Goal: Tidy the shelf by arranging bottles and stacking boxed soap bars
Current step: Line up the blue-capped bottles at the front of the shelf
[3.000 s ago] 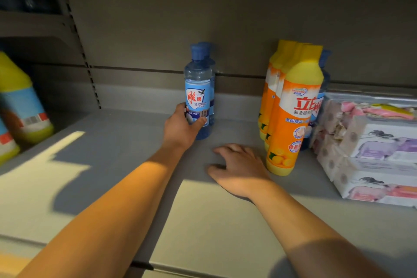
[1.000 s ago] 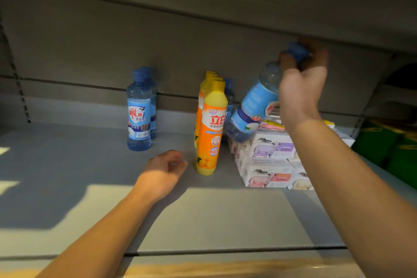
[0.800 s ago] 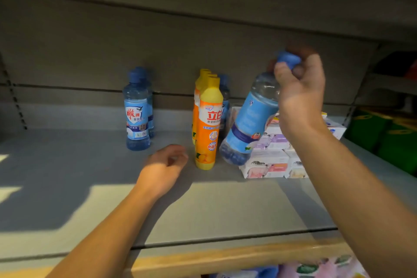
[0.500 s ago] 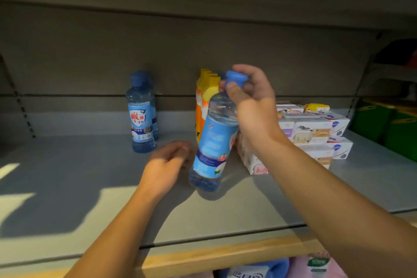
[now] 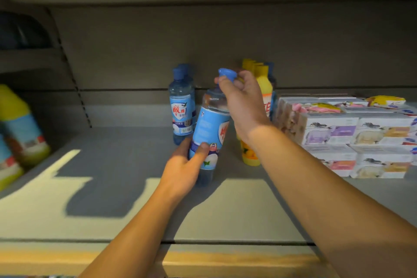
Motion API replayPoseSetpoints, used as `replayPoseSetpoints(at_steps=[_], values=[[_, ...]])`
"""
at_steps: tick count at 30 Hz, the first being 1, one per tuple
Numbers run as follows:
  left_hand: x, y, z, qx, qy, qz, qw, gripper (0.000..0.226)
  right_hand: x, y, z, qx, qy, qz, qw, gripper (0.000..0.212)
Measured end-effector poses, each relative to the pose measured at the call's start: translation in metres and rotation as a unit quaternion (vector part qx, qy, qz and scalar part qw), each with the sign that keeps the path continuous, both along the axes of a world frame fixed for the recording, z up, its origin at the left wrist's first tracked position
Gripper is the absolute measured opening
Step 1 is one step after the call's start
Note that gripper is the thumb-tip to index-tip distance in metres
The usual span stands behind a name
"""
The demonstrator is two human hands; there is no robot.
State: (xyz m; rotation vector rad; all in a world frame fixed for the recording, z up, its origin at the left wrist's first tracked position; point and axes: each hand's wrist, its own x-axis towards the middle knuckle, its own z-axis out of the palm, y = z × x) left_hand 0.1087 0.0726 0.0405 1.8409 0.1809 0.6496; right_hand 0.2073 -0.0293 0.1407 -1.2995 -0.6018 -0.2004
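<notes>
A: What's nearest?

B: 2 bare forearms reaching in over the shelf point(image 5: 117, 210), its front edge a wood-coloured strip. Sunlit patches lie on the grey surface.

A: And the hands?

B: Both are on 1 blue bottle point(image 5: 211, 128). The left hand point(image 5: 184, 169) grips its lower part, thumb across the label, fingers curled behind. The right hand point(image 5: 242, 101) pinches the blue cap from above, fingers bent around it.

A: Is the bottle upright?

B: Tilted, top leaning right. Its base is low over the shelf or touching it; I cannot tell which.

A: What's behind it?

B: Just behind and left, a second blue bottle point(image 5: 181, 108) stands upright, with at least 1 more directly behind it near the back wall. To the right, partly hidden by the right hand, a row of yellow bottles point(image 5: 250, 156) runs back; another blue cap shows beside them.

A: The soap?

B: Soap boxes point(image 5: 358, 140) sit right of the yellow bottles, piled 2 high in front, with a few loose packets on top.

A: Far left?

B: Yellow jugs point(image 5: 21, 126) with blue labels in the next bay, blurred.
</notes>
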Motion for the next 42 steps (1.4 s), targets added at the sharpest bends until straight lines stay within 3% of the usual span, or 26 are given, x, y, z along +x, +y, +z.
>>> replayPoseSetpoints(at_steps=[1, 5, 8, 11, 15, 20, 24, 28, 31, 34, 40, 42], values=[[-0.001, 0.001, -0.001, -0.036, 0.004, -0.008, 0.999, 0.021, 0.004, 0.001, -0.006, -0.009, 0.017, 0.014, 1.0, 0.047], [-0.004, 0.004, -0.002, -0.167, 0.046, -0.069, 0.983, 0.056, 0.013, 0.005, -0.036, 0.011, 0.133, 0.149, 0.98, 0.039], [-0.003, 0.008, -0.002, -0.198, 0.056, -0.077, 0.976, 0.058, 0.021, 0.004, -0.051, 0.052, 0.179, 0.242, 0.952, 0.055], [-0.002, 0.009, -0.002, -0.188, 0.037, -0.068, 0.979, 0.045, 0.023, 0.002, -0.062, 0.101, 0.193, 0.286, 0.933, 0.054], [-0.004, 0.005, -0.002, -0.142, 0.022, -0.039, 0.989, 0.036, 0.024, 0.002, -0.068, 0.072, 0.151, 0.245, 0.955, 0.048], [-0.01, 0.0, 0.001, -0.054, -0.021, 0.046, 0.997, 0.042, 0.017, 0.006, -0.067, 0.024, 0.089, 0.15, 0.984, 0.049], [-0.011, 0.002, 0.002, -0.041, -0.045, 0.034, 0.998, 0.032, 0.016, 0.007, -0.069, 0.03, 0.069, 0.126, 0.989, 0.055], [-0.01, 0.002, 0.001, -0.016, -0.027, 0.01, 0.999, 0.038, 0.02, 0.001, -0.075, 0.012, 0.072, 0.117, 0.99, 0.064], [-0.012, 0.004, 0.004, -0.123, 0.008, -0.036, 0.992, 0.038, 0.024, -0.003, -0.079, 0.0, 0.074, 0.152, 0.986, 0.051], [-0.017, 0.008, 0.008, -0.245, 0.053, -0.118, 0.961, 0.038, 0.025, -0.002, -0.082, -0.008, 0.076, 0.182, 0.98, 0.053], [-0.022, 0.009, 0.013, -0.334, 0.139, -0.225, 0.905, 0.068, 0.027, 0.002, -0.086, 0.002, 0.107, 0.189, 0.976, 0.054], [-0.022, 0.008, 0.012, -0.341, 0.162, -0.251, 0.891, 0.069, 0.024, 0.003, -0.088, -0.018, 0.131, 0.18, 0.975, 0.056]])
